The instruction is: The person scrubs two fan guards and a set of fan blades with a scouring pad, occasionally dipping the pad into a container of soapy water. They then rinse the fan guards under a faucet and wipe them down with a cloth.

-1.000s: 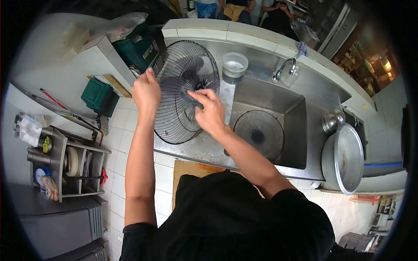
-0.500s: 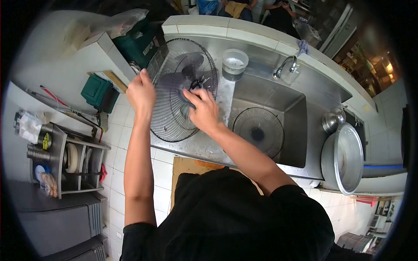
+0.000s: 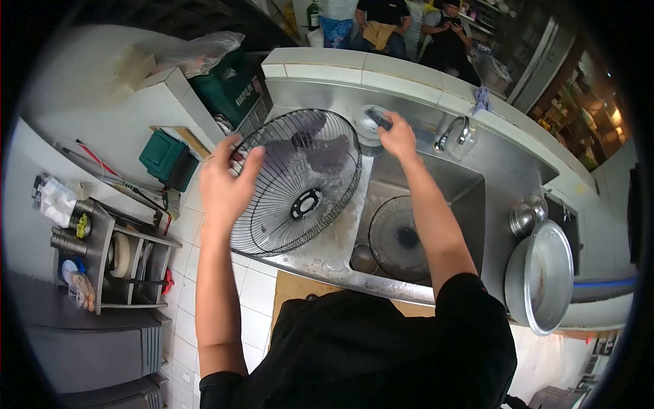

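Observation:
My left hand [image 3: 230, 178] grips the left rim of a round black wire fan guard [image 3: 279, 221], which tilts over the steel counter left of the sink. Dark fan blades [image 3: 327, 155] show through its wires. A dark brush-like object [image 3: 378, 117] is pinched in my right hand [image 3: 399, 138], over a clear tub [image 3: 368, 129] at the counter's back. Another round wire guard [image 3: 402, 235] lies in the sink basin, beside a small metal cup [image 3: 364, 259].
A curved faucet [image 3: 452, 136] stands behind the sink [image 3: 463, 198]. Metal bowls [image 3: 524, 217] and a large aluminium basin [image 3: 538, 276] are at the right. Green bins [image 3: 163, 155] and a metal shelf [image 3: 136, 273] stand left. People [image 3: 381, 20] are beyond the tiled ledge [image 3: 402, 67].
My right hand has moved right and back from the fan guard to the tub, with the dark object. The guard has turned and tilted; my left hand now holds its rim.

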Demonstrator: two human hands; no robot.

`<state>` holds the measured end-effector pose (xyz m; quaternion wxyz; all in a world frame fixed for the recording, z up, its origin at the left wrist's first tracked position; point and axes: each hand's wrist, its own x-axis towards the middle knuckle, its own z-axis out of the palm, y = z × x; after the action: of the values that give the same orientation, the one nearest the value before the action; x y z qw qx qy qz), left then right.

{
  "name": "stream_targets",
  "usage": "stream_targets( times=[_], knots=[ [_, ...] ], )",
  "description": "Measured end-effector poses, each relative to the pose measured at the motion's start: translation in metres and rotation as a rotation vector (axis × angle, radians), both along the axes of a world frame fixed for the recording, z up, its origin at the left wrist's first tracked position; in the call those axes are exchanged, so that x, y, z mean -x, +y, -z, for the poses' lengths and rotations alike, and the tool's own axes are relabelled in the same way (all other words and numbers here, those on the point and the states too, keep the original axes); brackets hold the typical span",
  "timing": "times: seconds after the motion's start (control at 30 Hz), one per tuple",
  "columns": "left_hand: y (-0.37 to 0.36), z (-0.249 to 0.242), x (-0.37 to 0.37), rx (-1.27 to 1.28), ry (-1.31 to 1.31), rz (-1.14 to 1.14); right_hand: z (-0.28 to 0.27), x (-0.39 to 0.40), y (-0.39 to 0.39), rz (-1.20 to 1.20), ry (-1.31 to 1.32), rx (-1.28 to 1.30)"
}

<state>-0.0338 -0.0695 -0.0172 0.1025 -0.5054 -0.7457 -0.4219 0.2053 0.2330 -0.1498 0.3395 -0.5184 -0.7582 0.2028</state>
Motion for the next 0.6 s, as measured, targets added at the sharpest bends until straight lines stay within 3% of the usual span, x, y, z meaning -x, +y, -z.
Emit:
stream_targets(
  times=[0.07,0.13,0.17,0.27,0.4,0.5,0.6],
  knots=[
    [0.026,0.0,-0.016,0.186,0.056,-0.123,-0.014,0.021,0.035,0.051,-0.129,0.047],
    [0.035,0.001,-0.022,0.173,0.081,-0.168,-0.014,0.043,0.073,-0.045,-0.659,0.104],
    [0.037,0.0,-0.023,0.165,0.1,-0.195,-0.012,0.048,0.083,-0.134,-0.752,0.072],
    [0.029,0.002,-0.016,0.127,0.039,-0.257,0.036,0.072,0.126,-0.176,-0.807,0.097],
    [0.016,0.011,-0.003,0.109,0.005,-0.275,0.113,0.086,0.145,-0.173,-0.575,0.193],
    [0.008,0.015,0.002,0.057,-0.066,-0.25,0.103,0.086,0.157,-0.309,-0.717,0.22],
    [0.006,0.017,0.009,0.09,-0.114,-0.287,0.023,0.067,0.144,-0.31,-0.654,0.436]
  ],
)
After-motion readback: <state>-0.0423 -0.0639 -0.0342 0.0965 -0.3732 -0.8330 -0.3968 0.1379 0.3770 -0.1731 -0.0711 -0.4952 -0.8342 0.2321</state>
